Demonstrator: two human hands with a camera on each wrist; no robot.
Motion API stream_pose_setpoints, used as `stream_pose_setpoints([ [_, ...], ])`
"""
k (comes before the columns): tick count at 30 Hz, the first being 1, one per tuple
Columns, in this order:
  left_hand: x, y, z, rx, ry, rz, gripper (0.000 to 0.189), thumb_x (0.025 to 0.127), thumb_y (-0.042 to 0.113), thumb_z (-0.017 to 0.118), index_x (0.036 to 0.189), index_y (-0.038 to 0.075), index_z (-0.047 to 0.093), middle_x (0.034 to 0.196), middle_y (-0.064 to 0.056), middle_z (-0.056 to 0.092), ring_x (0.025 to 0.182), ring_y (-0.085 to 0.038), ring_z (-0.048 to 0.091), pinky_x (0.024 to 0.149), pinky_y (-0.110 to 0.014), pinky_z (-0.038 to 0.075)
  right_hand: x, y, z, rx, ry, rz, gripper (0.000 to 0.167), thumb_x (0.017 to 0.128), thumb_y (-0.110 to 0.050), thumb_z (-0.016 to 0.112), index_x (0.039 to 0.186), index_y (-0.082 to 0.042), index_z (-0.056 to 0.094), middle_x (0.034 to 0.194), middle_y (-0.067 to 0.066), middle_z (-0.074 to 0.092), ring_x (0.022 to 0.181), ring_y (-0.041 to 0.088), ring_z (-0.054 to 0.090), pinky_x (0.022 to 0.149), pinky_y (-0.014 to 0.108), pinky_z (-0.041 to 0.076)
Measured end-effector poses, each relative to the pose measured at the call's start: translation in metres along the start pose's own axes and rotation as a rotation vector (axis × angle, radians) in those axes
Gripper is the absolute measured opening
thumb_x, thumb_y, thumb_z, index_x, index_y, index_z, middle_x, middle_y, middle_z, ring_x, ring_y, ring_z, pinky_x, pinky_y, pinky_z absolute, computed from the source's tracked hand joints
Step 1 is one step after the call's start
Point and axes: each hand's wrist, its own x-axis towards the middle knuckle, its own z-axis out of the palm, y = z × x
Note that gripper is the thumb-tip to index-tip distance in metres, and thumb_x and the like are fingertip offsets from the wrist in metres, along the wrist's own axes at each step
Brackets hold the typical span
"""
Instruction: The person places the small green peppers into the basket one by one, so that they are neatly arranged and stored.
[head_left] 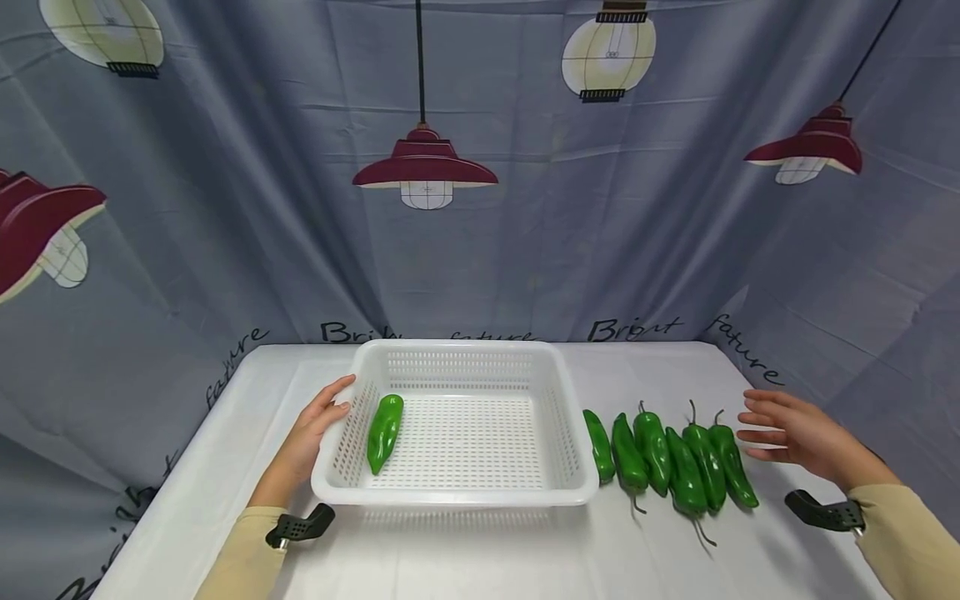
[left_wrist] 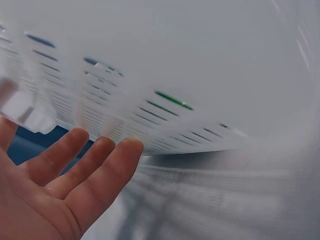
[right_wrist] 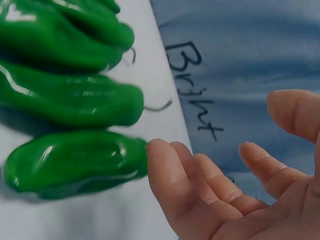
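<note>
From my head feed I have a white perforated plastic basket (head_left: 450,498) on the white-covered bench (head_left: 450,558), with one green pepper (head_left: 385,435) lying inside against its left part; through the slots, the left wrist view gives me only a sliver of green. My left hand (head_left: 306,433) is at the basket's left side, its grip unclosed with the fingers extended and spread a little; the fingertips lie right at the slotted wall, but I cannot tell whether they all touch, and the thumb is hard to make out in that close view. To the basket's right, six more green peppers (head_left: 652,454) lie in a row on the bench, the nearest to the basket partly hidden by its rim. My right hand (head_left: 806,433) is just beside the far-right pepper, its grip empty and its fingers apart; in the right wrist view a fingertip overlaps that pepper's end, so contact is unclear and its stem is hidden, while the upper peppers are cut off by the frame. Both tan sleeves (head_left: 903,533) run out of the head view, and the grey-blue curtain (head_left: 510,267) behind loses part of its printed lettering behind the basket
</note>
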Motion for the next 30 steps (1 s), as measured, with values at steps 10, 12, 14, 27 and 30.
stream_pose_setpoints([
  [10, 0.0, 0.0, 0.0, -0.015, -0.005, 0.006, 0.057, 0.11, 0.025, 0.04, 0.162, 0.012, 0.02, 0.165, -0.02, 0.023, 0.115, 0.004, 0.06, 0.094, -0.021, 0.056, 0.004, 0.026, -0.009, 0.065, 0.035, 0.075, 0.075, 0.11, -0.038, 0.042, 0.155, 0.011, 0.008, 0.103, -0.016, 0.062, 0.094, 0.005, 0.071, 0.088, 0.04, 0.063],
  [12, 0.0, -0.001, 0.001, -0.019, -0.006, 0.008, 0.057, 0.11, 0.024, 0.04, 0.162, 0.011, 0.02, 0.165, -0.02, 0.023, 0.115, 0.003, 0.06, 0.094, -0.021, 0.056, 0.006, 0.03, -0.009, 0.077, 0.038, 0.089, 0.075, 0.11, -0.038, 0.042, 0.156, 0.011, 0.008, 0.101, -0.017, 0.062, 0.094, 0.006, 0.071, 0.087, 0.039, 0.063],
  [14, 0.0, -0.001, 0.001, -0.017, -0.005, 0.008, 0.056, 0.11, 0.024, 0.04, 0.162, 0.011, 0.02, 0.165, -0.02, 0.023, 0.115, 0.004, 0.06, 0.093, -0.021, 0.056, 0.007, 0.034, -0.009, 0.093, 0.039, 0.107, 0.075, 0.11, -0.039, 0.043, 0.155, 0.01, 0.009, 0.099, -0.017, 0.063, 0.093, 0.007, 0.071, 0.086, 0.039, 0.063],
  [27, 0.0, -0.003, 0.001, -0.008, 0.004, 0.004, 0.055, 0.11, 0.024, 0.04, 0.161, 0.011, 0.021, 0.164, -0.018, 0.024, 0.114, 0.003, 0.06, 0.092, -0.022, 0.056, 0.017, 0.053, 0.001, 0.113, 0.071, 0.162, 0.075, 0.106, -0.028, 0.053, 0.156, 0.009, 0.011, 0.101, -0.015, 0.065, 0.09, 0.007, 0.069, 0.081, 0.038, 0.062],
  [30, 0.0, -0.002, 0.001, -0.007, 0.009, 0.005, 0.055, 0.11, 0.024, 0.04, 0.161, 0.011, 0.021, 0.164, -0.018, 0.025, 0.114, 0.004, 0.06, 0.092, -0.022, 0.056, 0.019, 0.055, 0.005, 0.116, 0.083, 0.17, 0.074, 0.105, -0.025, 0.055, 0.155, 0.009, 0.012, 0.099, -0.014, 0.065, 0.088, 0.007, 0.069, 0.08, 0.038, 0.062],
])
